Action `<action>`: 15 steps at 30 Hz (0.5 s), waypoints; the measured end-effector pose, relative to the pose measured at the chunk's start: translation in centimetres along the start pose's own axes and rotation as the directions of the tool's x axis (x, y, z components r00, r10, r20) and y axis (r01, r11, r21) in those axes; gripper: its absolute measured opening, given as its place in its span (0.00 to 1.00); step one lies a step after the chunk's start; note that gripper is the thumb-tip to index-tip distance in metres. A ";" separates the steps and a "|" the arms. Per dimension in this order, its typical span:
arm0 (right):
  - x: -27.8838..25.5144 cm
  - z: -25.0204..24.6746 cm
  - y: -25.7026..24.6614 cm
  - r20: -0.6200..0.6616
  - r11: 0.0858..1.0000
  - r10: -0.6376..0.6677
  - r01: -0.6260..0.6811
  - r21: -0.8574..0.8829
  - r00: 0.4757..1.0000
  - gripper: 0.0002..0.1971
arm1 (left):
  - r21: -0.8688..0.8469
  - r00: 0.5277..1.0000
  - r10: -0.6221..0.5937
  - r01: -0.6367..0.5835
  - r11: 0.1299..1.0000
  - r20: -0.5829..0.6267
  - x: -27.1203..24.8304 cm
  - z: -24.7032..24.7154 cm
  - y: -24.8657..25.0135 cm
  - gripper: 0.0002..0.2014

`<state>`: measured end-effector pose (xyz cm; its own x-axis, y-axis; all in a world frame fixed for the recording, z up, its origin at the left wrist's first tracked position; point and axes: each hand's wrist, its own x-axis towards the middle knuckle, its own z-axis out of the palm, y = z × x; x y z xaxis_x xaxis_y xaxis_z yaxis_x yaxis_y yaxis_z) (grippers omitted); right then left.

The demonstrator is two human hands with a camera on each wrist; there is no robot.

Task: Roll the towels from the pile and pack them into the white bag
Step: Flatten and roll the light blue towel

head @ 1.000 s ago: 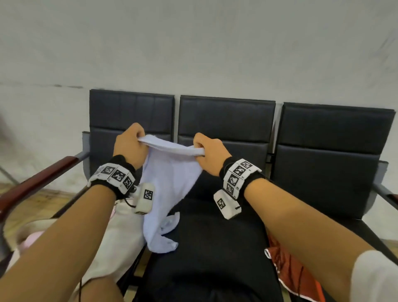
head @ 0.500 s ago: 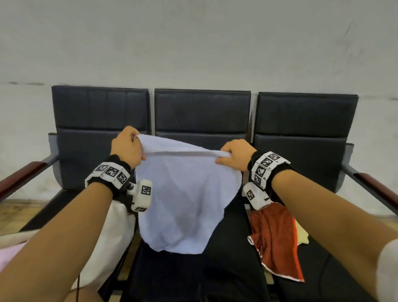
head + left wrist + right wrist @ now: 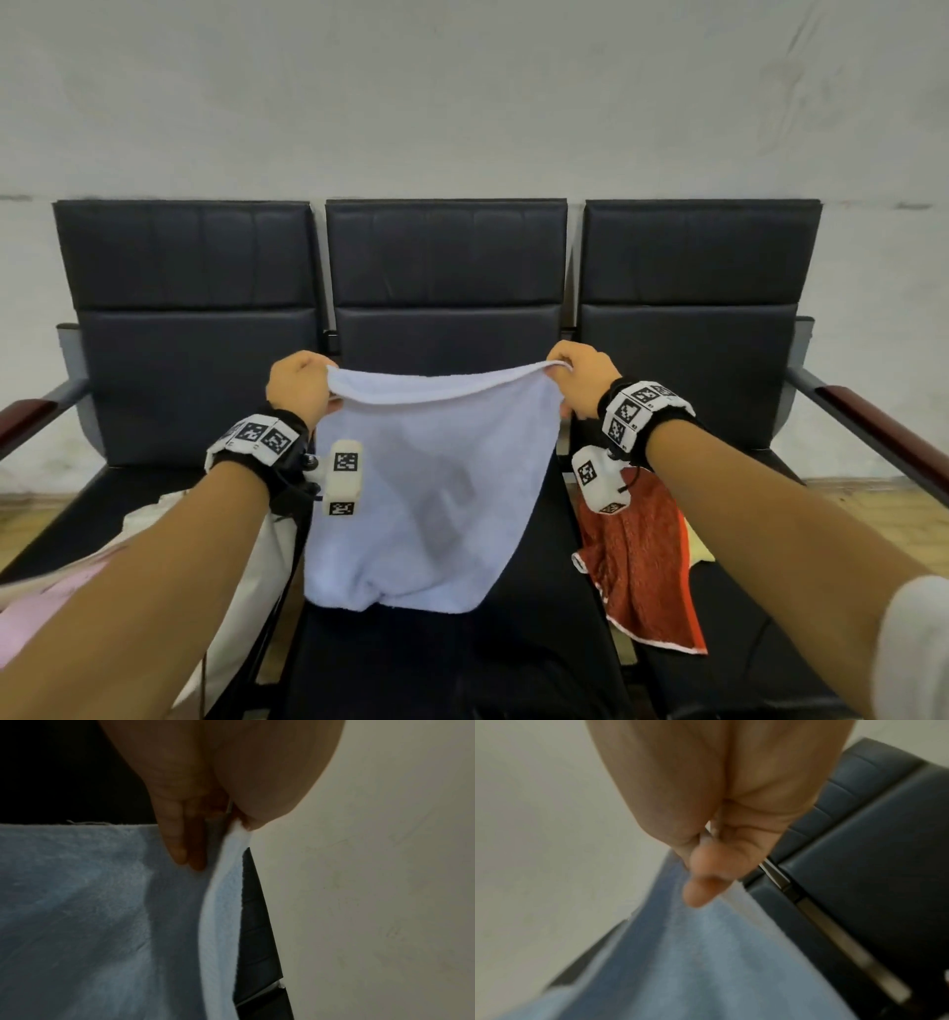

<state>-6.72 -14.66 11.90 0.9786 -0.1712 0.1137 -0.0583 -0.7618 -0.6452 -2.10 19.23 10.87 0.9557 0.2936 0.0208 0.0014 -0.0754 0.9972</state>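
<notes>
Two hands, our left hand (image 3: 298, 386) and right hand (image 3: 583, 377), each pinch a top corner of the pale blue towel (image 3: 431, 493), which hangs over the middle seat (image 3: 452, 663). Our white bag (image 3: 257, 565) slumps at left; a red towel (image 3: 642, 560) lies at right.

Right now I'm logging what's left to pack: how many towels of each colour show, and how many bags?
Light blue towel, held up by left hand and right hand: 1
Red towel: 1
Pale yellow cloth, mostly hidden: 1
White bag: 1
Total: 4
</notes>
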 end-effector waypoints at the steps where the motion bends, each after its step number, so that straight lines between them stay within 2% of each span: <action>1: 0.0 0.5 -0.1 -0.003 0.994 0.056 -0.056 0.089 0.998 0.08 | -0.038 1.000 -0.024 0.025 0.999 0.020 -0.2 0.4 -0.2 0.14; 4: 1.0 1.9 -1.5 0.018 0.963 0.076 -0.078 0.259 0.997 0.03 | -0.196 0.999 -0.026 0.034 0.980 0.045 -0.8 1.5 0.8 0.13; 6: 2.4 2.1 -3.5 -0.075 0.959 0.006 0.015 0.283 0.997 0.09 | -0.238 0.997 0.075 -0.073 0.968 -0.003 -0.4 1.9 2.5 0.12; 7: 2.8 1.9 -4.9 -0.159 0.935 -0.028 0.082 0.345 0.987 0.08 | -0.237 0.990 0.141 -0.143 0.961 -0.028 0.1 2.0 3.5 0.12; 9: 3.3 1.1 -7.8 -0.345 0.868 -0.072 0.229 0.441 0.936 0.07 | -0.227 0.967 0.232 -0.250 0.941 -0.105 0.5 1.5 5.8 0.13; 12: 3.1 -0.8 -10.4 -0.562 0.809 -0.193 0.454 0.374 0.805 0.06 | -0.364 0.930 0.275 -0.350 0.863 -0.243 0.1 0.8 8.7 0.13; 13: 3.1 -1.2 -10.7 -0.593 0.792 -0.221 0.498 0.354 0.774 0.09 | -0.429 0.928 0.267 -0.358 0.829 -0.259 0.2 0.8 9.1 0.12; 15: 3.4 -1.3 -10.1 -0.588 0.793 -0.229 0.499 0.349 0.776 0.09 | -0.455 0.930 0.266 -0.358 0.815 -0.256 0.2 1.0 9.2 0.11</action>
<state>-3.06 -8.38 19.76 0.6563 -0.3263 0.6803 0.5107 -0.4715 -0.7189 -1.59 17.66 19.94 0.8135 0.4964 0.3030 -0.4753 0.2671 0.8383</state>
